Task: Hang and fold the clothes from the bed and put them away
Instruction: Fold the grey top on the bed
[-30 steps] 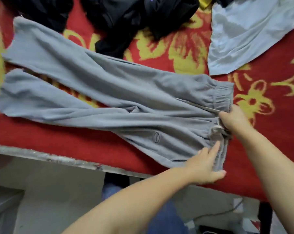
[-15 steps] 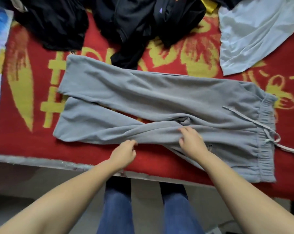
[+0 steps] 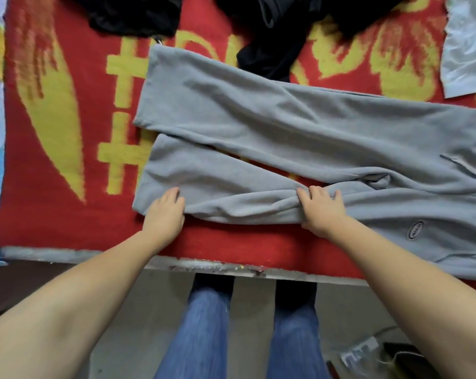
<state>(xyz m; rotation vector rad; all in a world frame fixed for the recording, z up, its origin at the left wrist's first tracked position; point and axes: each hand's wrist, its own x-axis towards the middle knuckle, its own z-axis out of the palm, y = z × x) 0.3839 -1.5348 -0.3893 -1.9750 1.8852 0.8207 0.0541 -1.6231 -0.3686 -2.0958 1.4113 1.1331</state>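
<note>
Grey sweatpants (image 3: 286,127) lie flat across the red and yellow blanket (image 3: 53,132) on the bed, legs pointing left, waist running out of view on the right. My left hand (image 3: 165,212) grips the near leg close to its cuff, fingers curled on the cloth. My right hand (image 3: 323,209) grips the same leg near the crotch, bunching the fabric under its fingers. An oval logo patch (image 3: 415,231) shows on the near side of the pants.
Black clothes (image 3: 275,31) are piled at the far edge of the bed. A pale blue garment (image 3: 469,47) lies at the far right. The bed's near edge (image 3: 217,265) runs just in front of my legs. Cables lie on the floor at lower right.
Both hands moved left from the waistband onto the near leg and now grip it. The view shifted left and closer, so the waistband has left the frame.
</note>
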